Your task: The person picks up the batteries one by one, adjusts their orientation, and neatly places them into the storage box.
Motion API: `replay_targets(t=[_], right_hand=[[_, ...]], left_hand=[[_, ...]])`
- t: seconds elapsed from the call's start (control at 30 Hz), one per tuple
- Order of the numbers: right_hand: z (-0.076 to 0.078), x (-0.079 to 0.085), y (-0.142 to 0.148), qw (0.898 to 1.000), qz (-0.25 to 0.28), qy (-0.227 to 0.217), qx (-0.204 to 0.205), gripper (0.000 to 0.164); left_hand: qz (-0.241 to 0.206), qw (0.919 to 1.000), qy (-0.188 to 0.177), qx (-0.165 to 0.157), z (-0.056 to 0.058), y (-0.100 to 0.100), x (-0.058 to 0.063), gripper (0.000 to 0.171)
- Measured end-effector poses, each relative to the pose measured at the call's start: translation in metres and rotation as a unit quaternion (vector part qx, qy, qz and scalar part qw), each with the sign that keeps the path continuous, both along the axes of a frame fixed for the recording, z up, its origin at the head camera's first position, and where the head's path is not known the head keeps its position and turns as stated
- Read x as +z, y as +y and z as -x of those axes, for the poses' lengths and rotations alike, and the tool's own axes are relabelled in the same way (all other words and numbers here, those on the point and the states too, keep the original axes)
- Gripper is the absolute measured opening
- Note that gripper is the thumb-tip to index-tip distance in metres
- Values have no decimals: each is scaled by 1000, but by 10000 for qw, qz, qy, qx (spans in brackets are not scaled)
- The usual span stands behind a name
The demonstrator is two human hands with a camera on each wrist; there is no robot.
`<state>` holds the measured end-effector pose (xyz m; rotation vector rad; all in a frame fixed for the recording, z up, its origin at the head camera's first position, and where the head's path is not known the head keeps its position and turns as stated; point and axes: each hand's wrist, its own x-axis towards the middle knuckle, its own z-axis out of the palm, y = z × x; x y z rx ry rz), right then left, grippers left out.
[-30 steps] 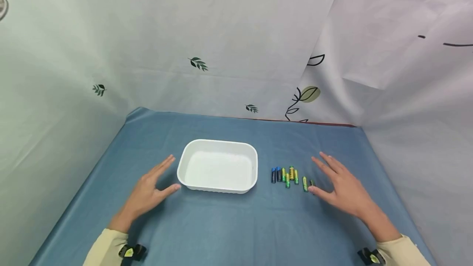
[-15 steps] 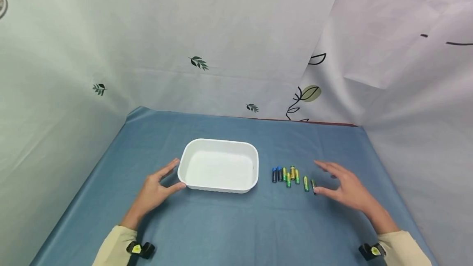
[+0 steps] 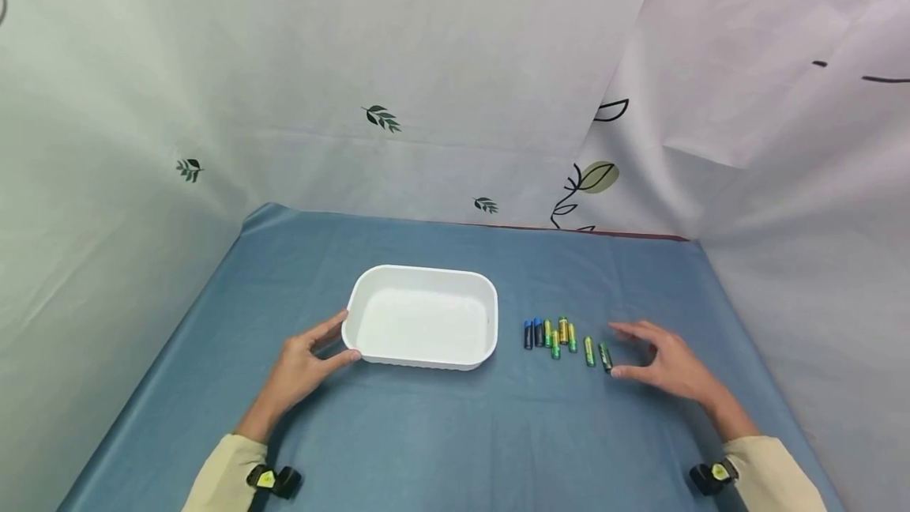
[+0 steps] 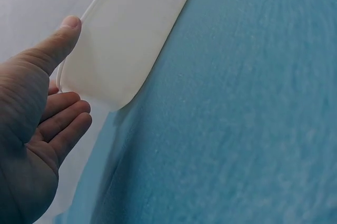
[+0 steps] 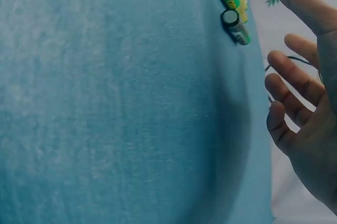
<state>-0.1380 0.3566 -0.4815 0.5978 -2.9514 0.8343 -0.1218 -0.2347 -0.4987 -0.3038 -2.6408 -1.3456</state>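
A white rectangular tray (image 3: 423, 360) stands on the blue cloth, left of centre in the head view. My left hand (image 3: 302, 370) is at its left end, thumb and fingers spread apart around the corner. In the left wrist view the thumb tip (image 4: 71, 22) is right at the tray's rim, the fingers loosely bent below. On the right lies a loose group of several batteries, some dark with blue ends (image 3: 538, 333), others green and yellow (image 3: 589, 352). Beside the nearest dark green battery (image 3: 605, 357) my right hand (image 3: 668, 366) hovers, fingers relaxed, holding nothing.
Blue cloth (image 3: 426, 441) covers the table. Pale curtains (image 3: 455, 62) with leaf prints enclose it at the back and both sides. Each wrist carries a small black camera on a strap.
My left hand has moved right, up to the tray's end. My right hand has drawn slightly down and its fingers have come closer to the thumb, uncovering the last battery.
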Motion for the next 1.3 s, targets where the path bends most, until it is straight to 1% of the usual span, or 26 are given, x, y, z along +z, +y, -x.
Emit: replay_targets(t=[0.13,0.37,0.57,0.83,1.0,1.13,1.3], right_hand=[[4,-6,2,10000,63,-51,0,71],[6,-14,4,9998,-42,-180,45,69],[6,-18,4,9995,-156,-244,103,65],[9,-24,4,9993,-211,-297,25,60],[10,-25,5,9996,-159,-214,44,55],[9,-24,4,9998,-111,-180,-21,53],[9,-18,0,9999,-30,58,-107,53]], left_hand=[[-38,10000,-9,-6,1,0,0,76],[-56,10000,-58,26,0,0,0,76],[-84,10000,-10,31,1,1,0,76],[-89,9999,69,-6,1,0,-1,76],[-90,9999,44,-12,1,0,-2,77],[-124,9999,24,-40,1,0,-1,76],[-127,9999,57,-63,1,0,-1,76]])
